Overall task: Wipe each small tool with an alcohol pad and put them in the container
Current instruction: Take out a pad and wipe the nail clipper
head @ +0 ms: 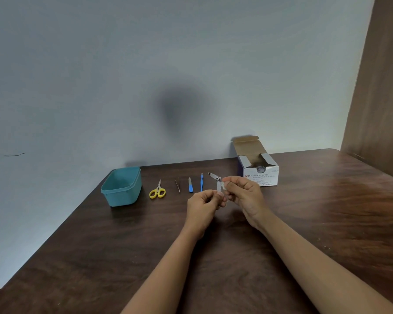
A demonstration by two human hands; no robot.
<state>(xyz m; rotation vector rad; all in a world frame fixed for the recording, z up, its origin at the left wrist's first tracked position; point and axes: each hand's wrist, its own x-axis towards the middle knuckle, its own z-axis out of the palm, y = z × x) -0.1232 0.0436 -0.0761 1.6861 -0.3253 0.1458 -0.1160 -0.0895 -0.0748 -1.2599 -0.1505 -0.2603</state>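
Observation:
My left hand [205, 203] pinches the lower end of a metal nail clipper [217, 182], held upright above the table with its lever swung open. My right hand [244, 193] pinches a small white alcohol pad [224, 185] against the clipper's side. On the table behind lie yellow-handled scissors [157, 191], thin tweezers [177, 185], a blue nail file [190, 185] and a blue-handled cuticle tool [201, 182], all in a row. A teal container [121, 186] stands at the left of the row and looks empty.
An open white box of alcohol swabs [259, 168] stands at the back right of the dark wooden table [236, 257]. A pale wall runs behind the table, and a brown wooden panel [381, 87] rises at the far right.

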